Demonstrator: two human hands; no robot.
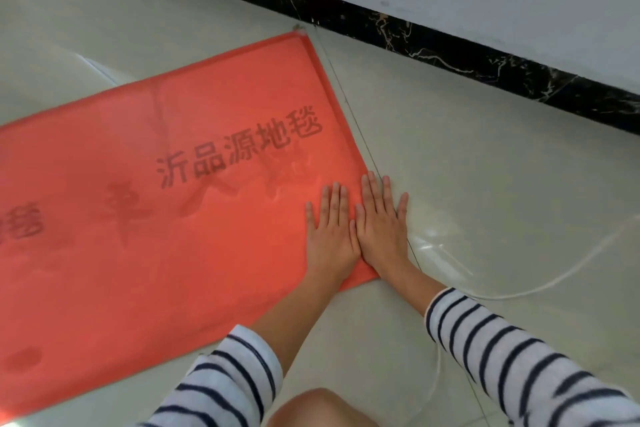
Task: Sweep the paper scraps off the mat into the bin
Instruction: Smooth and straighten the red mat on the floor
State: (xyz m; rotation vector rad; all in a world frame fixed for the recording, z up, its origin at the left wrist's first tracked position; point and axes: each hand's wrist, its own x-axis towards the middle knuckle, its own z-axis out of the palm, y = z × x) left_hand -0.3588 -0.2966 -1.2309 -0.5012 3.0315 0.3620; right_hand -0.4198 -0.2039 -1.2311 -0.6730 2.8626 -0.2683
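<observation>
An orange-red mat with dark printed characters lies flat on the pale tiled floor. My left hand rests flat on the mat near its right edge, fingers straight and together. My right hand lies flat beside it, touching it, and spans the mat's right edge with its outer fingers on the floor. No paper scraps and no bin show in this view.
A black marble skirting board runs along the grey wall behind the mat. A thin white cable curves over the floor to the right of my hands. My bare knee is at the bottom edge.
</observation>
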